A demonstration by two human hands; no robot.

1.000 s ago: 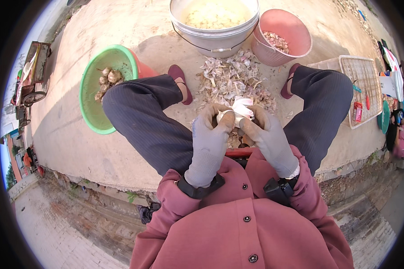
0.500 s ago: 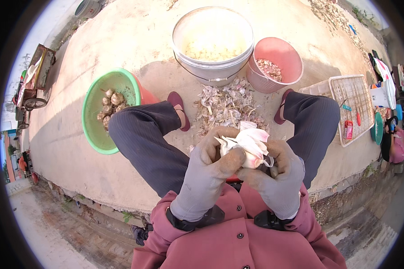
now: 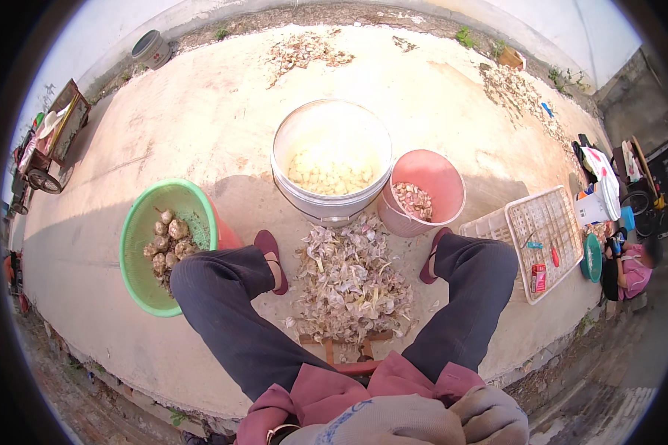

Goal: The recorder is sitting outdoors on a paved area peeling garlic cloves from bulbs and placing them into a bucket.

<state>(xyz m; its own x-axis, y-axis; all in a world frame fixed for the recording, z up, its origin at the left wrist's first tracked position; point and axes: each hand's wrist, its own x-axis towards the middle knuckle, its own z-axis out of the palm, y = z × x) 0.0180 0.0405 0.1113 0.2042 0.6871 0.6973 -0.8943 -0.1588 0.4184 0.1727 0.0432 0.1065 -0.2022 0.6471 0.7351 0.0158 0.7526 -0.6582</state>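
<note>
At the lower edge, close to my body, my left hand (image 3: 393, 421) in a grey glove shows mostly its back. Beside it, my right hand (image 3: 491, 417) has its gloved fingers curled and pressed near the left. Both look closed, but whatever lies between them is hidden. A heap of garlic skins (image 3: 352, 285) covers the ground between my feet. Beyond it stand a white bucket (image 3: 276, 165) of pale peeled cloves (image 3: 330, 172) and a pink bucket (image 3: 453, 174) with unpeeled cloves (image 3: 413, 201). Whole garlic bulbs (image 3: 172, 239) sit in a green basket (image 3: 128, 256) by my left knee.
Right of my knee, an upturned white plastic crate (image 3: 528, 245) carries a red-handled tool (image 3: 554, 256) and a small red box (image 3: 539, 278). A person in pink (image 3: 635, 271) sits at the far right by a green basin (image 3: 591, 258). A cart (image 3: 56, 141) stands far left.
Both hands have dropped from above the skins to my body. The partly opened garlic bulb they held is now out of sight. My view has tilted farther outward.
</note>
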